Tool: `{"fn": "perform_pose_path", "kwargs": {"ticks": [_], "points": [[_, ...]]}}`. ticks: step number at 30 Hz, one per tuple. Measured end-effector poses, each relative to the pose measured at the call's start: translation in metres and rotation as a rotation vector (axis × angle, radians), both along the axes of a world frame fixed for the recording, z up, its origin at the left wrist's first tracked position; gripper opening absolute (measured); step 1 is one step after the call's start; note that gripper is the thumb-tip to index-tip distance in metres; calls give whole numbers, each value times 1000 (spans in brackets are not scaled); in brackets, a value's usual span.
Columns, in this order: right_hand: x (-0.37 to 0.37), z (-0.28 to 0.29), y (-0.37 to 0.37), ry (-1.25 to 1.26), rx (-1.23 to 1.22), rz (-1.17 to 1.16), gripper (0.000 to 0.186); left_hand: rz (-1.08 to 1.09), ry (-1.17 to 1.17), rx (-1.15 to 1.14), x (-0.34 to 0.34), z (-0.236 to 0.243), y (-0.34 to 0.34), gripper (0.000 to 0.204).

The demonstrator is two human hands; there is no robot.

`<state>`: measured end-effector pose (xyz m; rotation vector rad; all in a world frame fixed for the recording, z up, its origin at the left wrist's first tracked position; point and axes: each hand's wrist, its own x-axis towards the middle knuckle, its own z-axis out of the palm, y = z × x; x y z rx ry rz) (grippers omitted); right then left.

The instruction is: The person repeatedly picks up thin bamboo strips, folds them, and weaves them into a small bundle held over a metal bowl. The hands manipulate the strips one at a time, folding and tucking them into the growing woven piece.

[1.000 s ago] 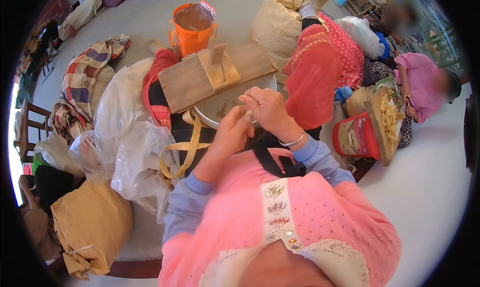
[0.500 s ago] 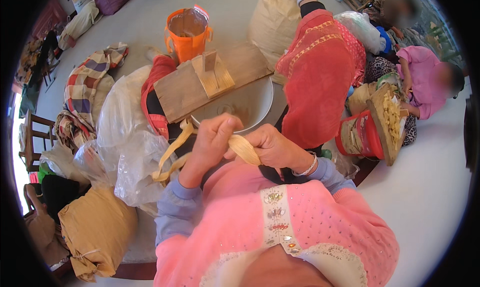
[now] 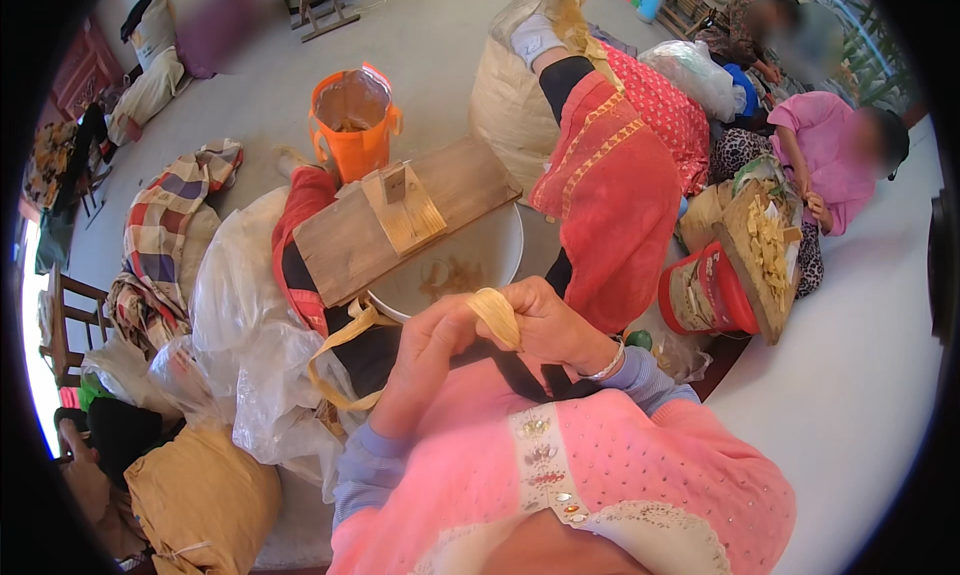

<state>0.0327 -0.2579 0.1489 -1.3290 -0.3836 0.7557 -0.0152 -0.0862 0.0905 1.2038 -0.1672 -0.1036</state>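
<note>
Two curled hands, the left hand [image 3: 437, 337] and right hand [image 3: 560, 325], pinch a flat, pale-yellow, straw-like strip [image 3: 498, 320] looped between them, by the near rim of a round white basin [image 3: 507, 250]. It looks light, supple; best gripped across its width.

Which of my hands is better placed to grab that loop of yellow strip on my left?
Probably your left hand: its wrist is beside the loop of yellow strip, while your right hand sits farther across. Both look busy at the folded part, so the left might need freeing first.
</note>
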Motion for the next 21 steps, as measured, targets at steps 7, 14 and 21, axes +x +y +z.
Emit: {"fn": "perform_pose_path", "kwargs": {"ticks": [7, 14, 21], "points": [[3, -1, -10, -11, 6, -35, 17, -45, 71, -67, 7, -13, -15, 40], [12, -18, -6, -149, -102, -120, 17, -20, 135, -134, 12, -26, -23, 32], [40, -50, -4, -166, -256, -177, 24, 22, 217, 94, 26, -24, -22, 26]]}}
